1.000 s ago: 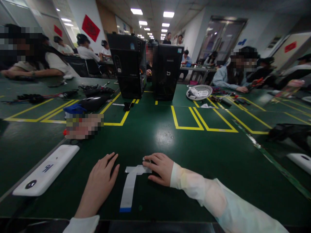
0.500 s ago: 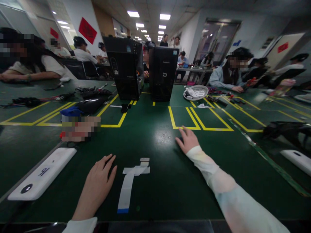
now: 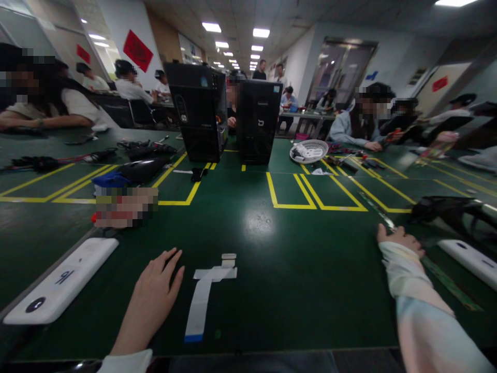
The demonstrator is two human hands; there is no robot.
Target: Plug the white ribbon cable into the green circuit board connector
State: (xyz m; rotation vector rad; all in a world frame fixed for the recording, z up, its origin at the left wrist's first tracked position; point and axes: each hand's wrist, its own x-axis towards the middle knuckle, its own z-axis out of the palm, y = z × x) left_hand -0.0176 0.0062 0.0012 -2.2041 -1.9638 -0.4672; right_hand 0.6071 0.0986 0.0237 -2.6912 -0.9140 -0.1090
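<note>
1 long, narrow green circuit-board strip (image 3: pixel 452 284): lies on the dark green counter (image 3: pixel 295 290), long axis slanting away and leftward. The right hand (image 3: pixel 402 241), the nearer, covers its middle stretch; whether that grip pinches cannot be told.
1 white, flat, blue-ended ribbon cable (image 3: pixel 199 305): lies just right of the left hand (image 3: pixel 161 277), fingers loosely spread.

The head camera looks forward and down across the table (image 3: pixel 303 269).
</note>
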